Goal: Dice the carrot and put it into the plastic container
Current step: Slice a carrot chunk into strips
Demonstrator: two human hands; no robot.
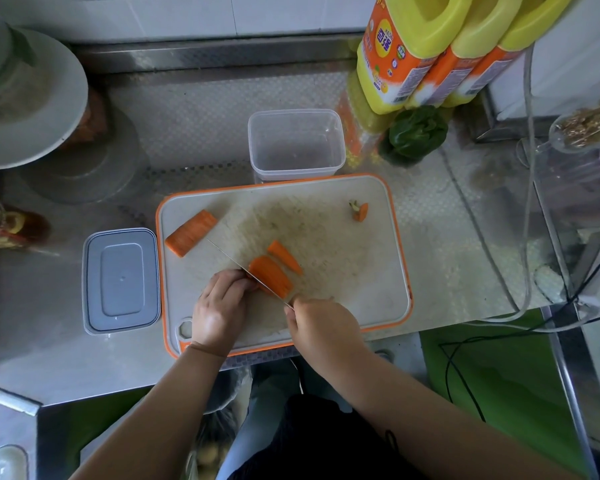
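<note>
An orange-rimmed cutting board (368, 258) lies on the steel counter. On it, my left hand (220, 306) holds down a carrot piece (271, 275) with curled fingers. My right hand (321, 327) grips the handle of a knife (236, 263), whose thin blade runs diagonally through that piece. A carrot slice (284, 256) lies just to the right of it. A larger carrot chunk (190, 233) rests at the board's left. The cut-off carrot top (360, 211) sits at the far right. The clear plastic container (296, 143) stands behind the board with nothing in it.
The container's grey lid (121, 280) lies left of the board. Yellow oil jugs (430, 46) and a green pepper (413, 135) stand at the back right. A round stand (25, 98) and a bottle (4, 225) are at the left. Cables (527, 202) run along the right edge.
</note>
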